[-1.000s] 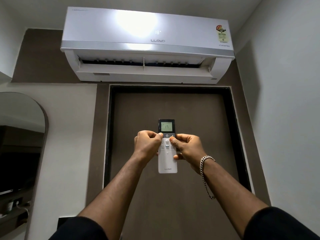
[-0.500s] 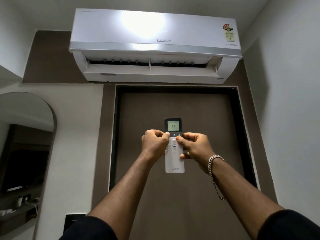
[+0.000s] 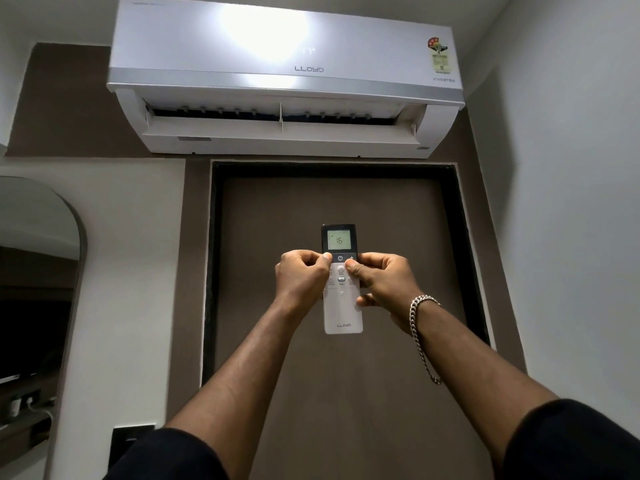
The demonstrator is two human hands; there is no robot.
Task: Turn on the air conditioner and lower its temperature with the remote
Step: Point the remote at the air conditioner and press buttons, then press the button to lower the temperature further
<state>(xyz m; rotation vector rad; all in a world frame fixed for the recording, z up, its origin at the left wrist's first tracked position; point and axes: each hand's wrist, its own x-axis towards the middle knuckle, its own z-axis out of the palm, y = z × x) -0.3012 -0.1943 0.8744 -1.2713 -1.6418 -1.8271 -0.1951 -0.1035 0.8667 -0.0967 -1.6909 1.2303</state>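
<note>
A white wall-mounted air conditioner (image 3: 284, 74) hangs high above the door, its lower flap open and a faint number lit on its front. I hold a white remote (image 3: 343, 317) with a dark top upright in front of me; its screen reads 16. My left hand (image 3: 301, 275) grips its left edge, thumb near the top buttons. My right hand (image 3: 381, 278), with a silver chain bracelet at the wrist, grips the right edge, and its thumb rests on the buttons just under the plus key.
A brown door (image 3: 332, 209) in a dark frame fills the wall behind the remote. An arched mirror (image 3: 38, 271) is on the left wall, with a dark switch plate (image 3: 130, 441) low beside it. A grey wall (image 3: 571, 202) closes the right side.
The remote's screen has gone from 17 to 16. My view has shifted, so the air conditioner and my hands sit further right; both hands keep the same grip.
</note>
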